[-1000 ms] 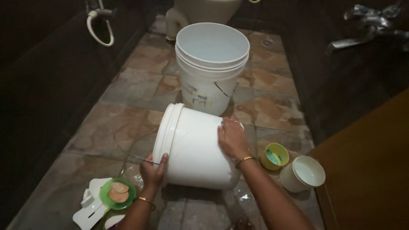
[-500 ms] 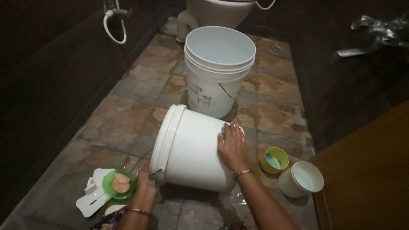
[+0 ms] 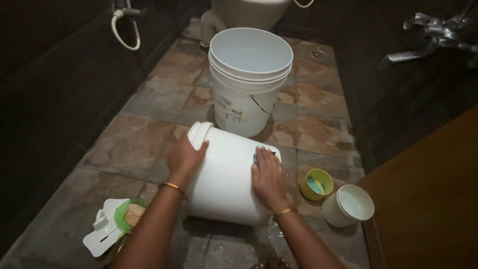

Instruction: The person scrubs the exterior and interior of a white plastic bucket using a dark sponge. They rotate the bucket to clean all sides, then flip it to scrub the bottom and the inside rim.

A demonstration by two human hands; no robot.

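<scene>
Pressing flat with spread fingers, the right hand lies on the wall of a white bucket turned on its side at the centre of the frame, a small blue pad just showing under the fingertips. At the bucket's rim, left of centre, the left hand rests with its fingers curled loosely over the edge. Beyond it, at upper centre, a second white bucket stands upright on the tiled floor. Right of the lying bucket sit a small yellow-green cup and a white mug. At lower left, a green dish rests on a white lid.
</scene>
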